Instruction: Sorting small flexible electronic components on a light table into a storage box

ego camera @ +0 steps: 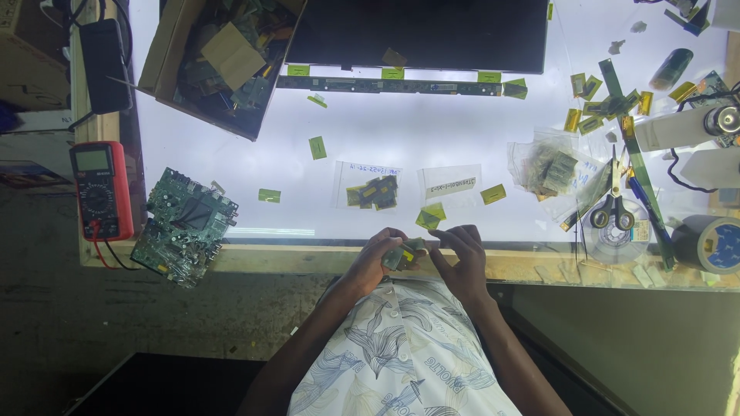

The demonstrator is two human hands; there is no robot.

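Note:
My left hand and my right hand meet at the near wooden edge of a lit white table. Between their fingertips they hold a small stack of greenish flexible circuit strips. The right hand's fingers pinch the right end of the stack, the left hand cups its left side. Just beyond the hands lie loose yellow-green strips and two clear plastic bags, one with strips inside and one with a white label.
A dark display panel with its driver strip lies at the back. Left: a cardboard box of parts, a green circuit board, a red multimeter. Right: scissors, tape roll, bagged parts, scattered strips.

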